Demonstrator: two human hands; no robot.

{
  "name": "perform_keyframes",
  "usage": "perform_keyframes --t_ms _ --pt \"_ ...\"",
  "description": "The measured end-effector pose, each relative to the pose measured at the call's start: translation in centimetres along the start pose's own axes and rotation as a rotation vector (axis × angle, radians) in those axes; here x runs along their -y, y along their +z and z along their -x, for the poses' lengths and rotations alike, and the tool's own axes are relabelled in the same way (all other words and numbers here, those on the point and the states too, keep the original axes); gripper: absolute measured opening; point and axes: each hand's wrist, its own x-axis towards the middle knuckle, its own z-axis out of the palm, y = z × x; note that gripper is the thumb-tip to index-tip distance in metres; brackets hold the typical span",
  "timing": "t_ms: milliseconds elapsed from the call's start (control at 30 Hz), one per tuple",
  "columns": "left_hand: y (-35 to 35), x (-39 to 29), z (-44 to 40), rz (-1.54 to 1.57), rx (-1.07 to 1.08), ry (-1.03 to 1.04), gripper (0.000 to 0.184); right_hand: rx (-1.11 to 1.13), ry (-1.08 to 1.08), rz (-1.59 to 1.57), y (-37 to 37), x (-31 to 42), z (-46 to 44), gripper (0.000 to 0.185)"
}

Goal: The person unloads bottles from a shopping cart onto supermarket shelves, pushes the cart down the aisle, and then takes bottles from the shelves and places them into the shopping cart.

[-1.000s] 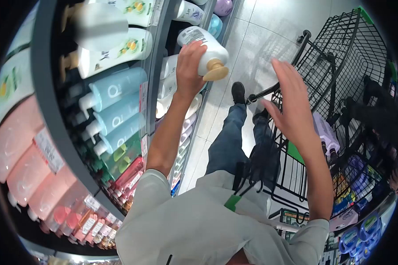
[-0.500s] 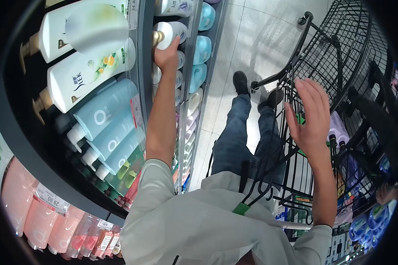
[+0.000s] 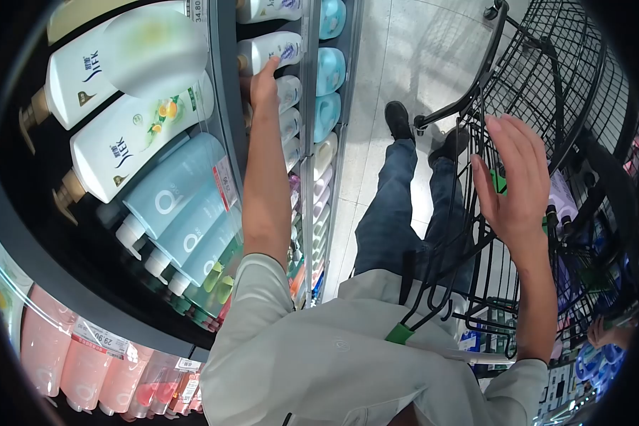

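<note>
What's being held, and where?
The left hand has its thumb on the side of a white bottle; any grip is hidden. The right hand is empty.

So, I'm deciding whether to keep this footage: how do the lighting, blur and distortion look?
Head view: lens distortion bows the shelf edge, and the corners fall to black. Head view: a round blurred patch hides part of an upper white bottle. Head view: soft shadows streak the floor near the cart, with a washed-out bright spot between the legs.
</note>
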Motion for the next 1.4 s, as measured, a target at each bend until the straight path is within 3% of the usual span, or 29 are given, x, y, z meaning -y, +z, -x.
perform_keyframes --t_ms 167,267,300,333,367,400,433,533,567,600,667,733,800,833,867,900,967,1033,1067,1100,1200,1300,1400 --pt "0.6 -1.0 0.3 -0.109 -0.082 -0.048 0.066 0.016 0.036 0.000 -0.1 0.5 -0.5 0.049" --pt "1.0 -0.7 2.1 -0.231 -0.182 0.173 0.068 -0.072 0.032 -0.011 0.2 0.2 -0.4 0.036" --pt "2.1 -3.5 6.5 -0.125 -0.128 0.155 0.071 -0.083 0.025 -0.048 0.2 0.0 -0.1 0.037" --pt "2.1 -2.6 7.7 0.065 -0.017 0.338 0.084 -0.070 -0.008 -0.084 -0.8 -0.1 -0.2 0.038" --pt "2.8 -2.7 10.8 0.074 -0.144 0.147 0.089 -0.053 -0.031 -0.119 -2.4 -0.2 0.5 0.038" --pt "3.8 -4.6 15.4 -0.084 -0.123 0.067 0.092 -0.081 -0.004 -0.068 -5.0 -0.7 1.9 0.039" --pt "4.1 -5.6 19.4 -0.133 0.096 0.113 0.085 -0.110 0.021 -0.019 -8.1 -0.9 3.3 0.040" --pt "4.9 -7.3 29.1 -0.320 0.681 0.150 0.051 -0.210 0.409 0.318 -19.9 -2.4 12.9 0.038" --pt "5.2 -7.8 32.2 -0.201 0.770 -0.029 0.048 -0.299 0.617 0.418 -23.2 -1.9 16.8 0.034" --pt "5.0 -7.3 34.0 -0.145 0.833 -0.093 0.046 -0.293 0.685 0.580 -27.0 -2.8 22.6 0.032" --pt "5.1 -8.5 38.1 -0.160 0.856 -0.100 0.045 -0.240 1.056 0.716 -32.2 -1.7 34.8 0.037" --pt "4.5 -9.7 41.1 -0.186 0.857 -0.096 0.043 -0.378 1.472 0.471 -32.5 2.1 40.7 0.045" --pt "2.8 -9.7 42.8 -0.246 0.855 -0.002 0.042 -0.251 1.519 0.273 -30.1 3.0 49.7 0.054" --pt "1.7 -9.8 43.7 -0.302 0.840 0.067 0.042 -0.330 1.363 0.111 -27.4 3.3 52.2 0.053" --pt "0.6 -10.4 45.1 -0.385 0.798 0.109 0.043 -0.586 1.638 -0.255 -24.2 4.8 50.3 0.052" --pt "-0.2 -11.1 46.7 -0.441 0.737 0.110 0.044 -0.342 1.327 0.463 -23.1 5.0 49.0 0.048" --pt "-2.1 -10.0 48.6 -0.460 0.668 0.128 0.043 -0.491 1.569 0.048 -23.4 4.3 47.7 0.053" --pt "-3.1 -11.3 51.1 -0.712 0.629 0.060 0.040 -0.368 1.480 0.325 -22.9 3.5 48.7 0.054" --pt "-3.4 -10.4 51.5 -0.754 0.633 0.210 0.037 -0.336 1.437 0.430 -22.7 3.7 47.7 0.055" --pt "-3.6 -9.5 51.8 -0.756 0.604 0.221 0.037 -0.341 1.418 0.406 -22.7 3.8 46.5 0.055" --pt "-2.8 -8.2 51.2 -0.350 0.540 0.164 0.037 -0.365 1.391 0.462 -23.2 4.3 44.1 0.056" --pt "-2.2 -9.7 50.9 -0.318 0.561 0.099 0.040 -0.326 1.463 0.476 -23.7 4.7 41.6 0.055" --pt "-2.7 -9.8 49.9 -0.318 0.591 0.165 0.045 -0.314 1.481 0.499 -23.3 3.4 41.4 0.055"
